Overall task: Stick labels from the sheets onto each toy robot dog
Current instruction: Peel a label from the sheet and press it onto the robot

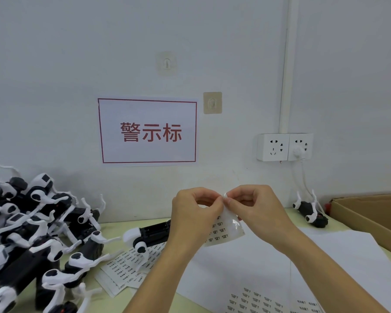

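My left hand [194, 213] and my right hand [255, 206] are raised together over the table, fingertips meeting at the top edge of a small clear label sheet [224, 229] that hangs between them. Both hands pinch it; a tiny white label shows at the fingertips. One black-and-white toy robot dog [149, 234] lies on its back just behind my left wrist. A heap of several robot dogs [34, 236] fills the left side. Another dog [310, 211] lies on its back at the right by the wall.
More label sheets [127, 267] lie fanned on the table in front of the lying dog, and printed sheets [257, 299] sit on white paper near the front edge. An open cardboard box [370, 213] stands at the right. Wall sockets [284, 146] with a plugged cable.
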